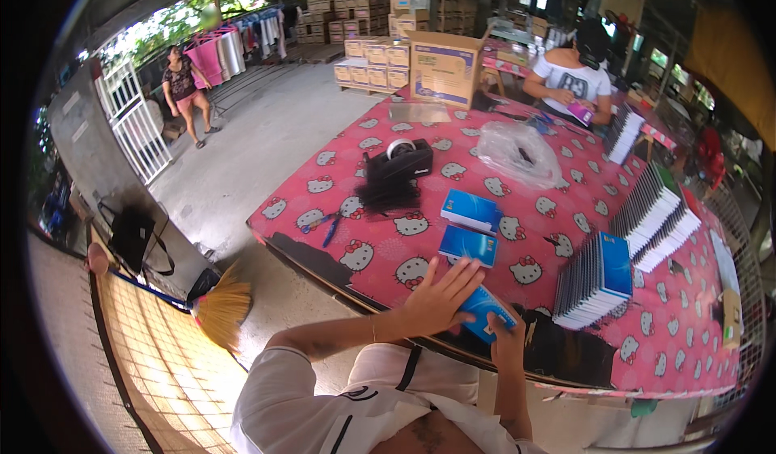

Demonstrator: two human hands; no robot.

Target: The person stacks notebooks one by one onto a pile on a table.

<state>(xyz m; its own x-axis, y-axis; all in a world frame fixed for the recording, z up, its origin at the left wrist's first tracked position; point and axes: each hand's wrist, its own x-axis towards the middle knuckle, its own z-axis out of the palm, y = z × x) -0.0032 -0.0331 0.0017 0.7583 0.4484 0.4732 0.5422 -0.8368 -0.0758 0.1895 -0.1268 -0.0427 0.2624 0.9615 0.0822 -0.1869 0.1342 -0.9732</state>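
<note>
A blue spiral notebook (482, 304), or a small pile of them, is at the table's front edge, close to my body. My right hand (508, 342) grips its near right side, with the thumb over the cover. Stretched out flat, my left hand (440, 299) lies across its upper left part, fingers apart. Just beyond my fingers sits a short stack of blue notebooks (467, 244), and behind it stands another short stack (470, 208). To the right rises a tall row of spiral notebooks (594, 280) with a blue cover on its end.
On the pink patterned table cover (364, 253) lie a black tape dispenser (404, 161), black strips (390, 198), a blue-handled tool (331, 229) and clear plastic (521, 155). More notebook rows (647, 211) line the right. A carton (444, 66) stands far back; a co-worker (572, 82) sits opposite.
</note>
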